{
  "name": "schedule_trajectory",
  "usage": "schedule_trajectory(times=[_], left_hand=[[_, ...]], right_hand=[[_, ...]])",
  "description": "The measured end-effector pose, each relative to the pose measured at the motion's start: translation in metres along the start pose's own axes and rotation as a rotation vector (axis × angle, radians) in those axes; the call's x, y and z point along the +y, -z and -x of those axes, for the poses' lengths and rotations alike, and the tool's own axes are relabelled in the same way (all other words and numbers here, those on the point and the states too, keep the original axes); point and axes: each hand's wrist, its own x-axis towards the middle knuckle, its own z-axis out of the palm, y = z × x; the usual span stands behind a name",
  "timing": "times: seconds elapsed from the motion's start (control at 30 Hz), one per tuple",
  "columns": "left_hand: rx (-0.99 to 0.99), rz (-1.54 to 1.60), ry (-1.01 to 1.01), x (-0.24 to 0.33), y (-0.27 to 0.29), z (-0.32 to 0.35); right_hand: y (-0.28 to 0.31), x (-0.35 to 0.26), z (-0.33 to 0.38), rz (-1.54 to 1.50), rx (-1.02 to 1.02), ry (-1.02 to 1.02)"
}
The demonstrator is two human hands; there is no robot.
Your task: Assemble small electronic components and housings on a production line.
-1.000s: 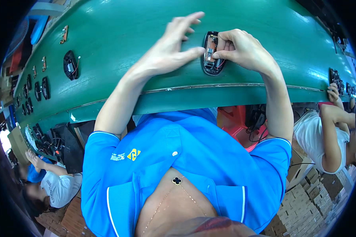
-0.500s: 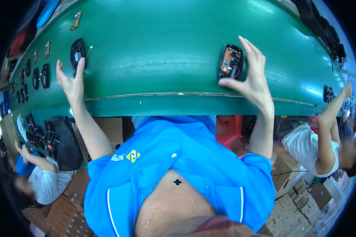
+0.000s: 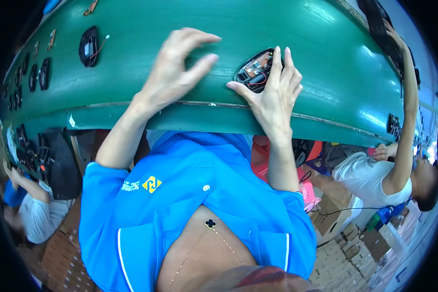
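Note:
An open black oval housing (image 3: 248,72) holds an orange-brown circuit board and a red wire. It lies tilted on the green table. My right hand (image 3: 275,92) grips it, thumb at its near left end and fingers along its right side, covering part of it. To the left, my left hand (image 3: 174,68) hovers over the table, thumb and fingers apart, with nothing between them. Farther left rests a second black housing (image 3: 88,47), with a thin wire ending in a small white plug. Neither hand touches that one.
Several black housings (image 3: 44,74) and small orange-brown boards (image 3: 51,40) are spread along the left of the green table (image 3: 146,22). A stack of black parts (image 3: 393,125) sits at the right edge. Co-workers in white shirts (image 3: 360,170) are at both sides, one reaching up.
My left hand has left the wired housing and swung right toward the middle. My right hand has closed on the other housing, which has shifted left and turned.

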Motion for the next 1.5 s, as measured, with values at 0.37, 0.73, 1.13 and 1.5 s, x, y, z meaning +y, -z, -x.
schedule_trajectory(times=[0.37, 0.73, 1.13, 1.5], left_hand=[[-0.087, -0.066, -0.008, 0.015, -0.045, 0.021], [-0.046, 0.117, 0.066, 0.021, -0.057, 0.008], [-0.094, -0.06, 0.133, 0.03, -0.062, -0.01], [-0.108, -0.112, 0.157, 0.037, -0.068, -0.01]], right_hand=[[0.027, 0.023, 0.006, -0.404, -0.219, 0.129], [0.034, 0.046, -0.06, -0.678, -0.443, 0.185], [0.017, 0.044, -0.039, -0.596, -0.211, 0.101], [0.014, 0.046, -0.038, -0.59, -0.162, 0.105]])
